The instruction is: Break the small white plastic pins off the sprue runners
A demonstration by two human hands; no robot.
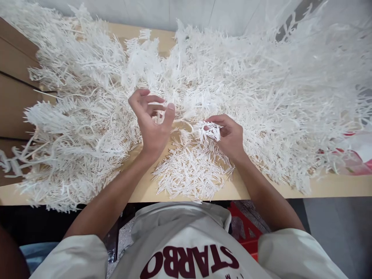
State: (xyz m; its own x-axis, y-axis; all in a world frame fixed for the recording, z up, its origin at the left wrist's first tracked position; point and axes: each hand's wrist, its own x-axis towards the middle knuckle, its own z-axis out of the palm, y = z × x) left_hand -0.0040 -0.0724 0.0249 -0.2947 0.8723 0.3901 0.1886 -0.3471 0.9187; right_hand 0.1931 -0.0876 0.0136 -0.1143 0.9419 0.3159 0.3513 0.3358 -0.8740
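Note:
A deep heap of white plastic sprues with thin stick-like parts [261, 93] covers most of the wooden table [334, 186]. My left hand [152, 120] is raised over the heap's middle, fingers curled, thumb and fingertips pinching a thin white plastic piece [161, 116]. My right hand [229, 135] is closed on a small white branched sprue [209, 131], held just above the table. Between and below both hands lies a flat pile of loose white sticks [188, 174] near the table's front edge.
Brown cardboard boxes [14, 89] stand at the left. A red and clear plastic bag [356, 155] lies at the right edge. A red crate [247, 228] sits under the table by my lap. A pale wall runs behind the table.

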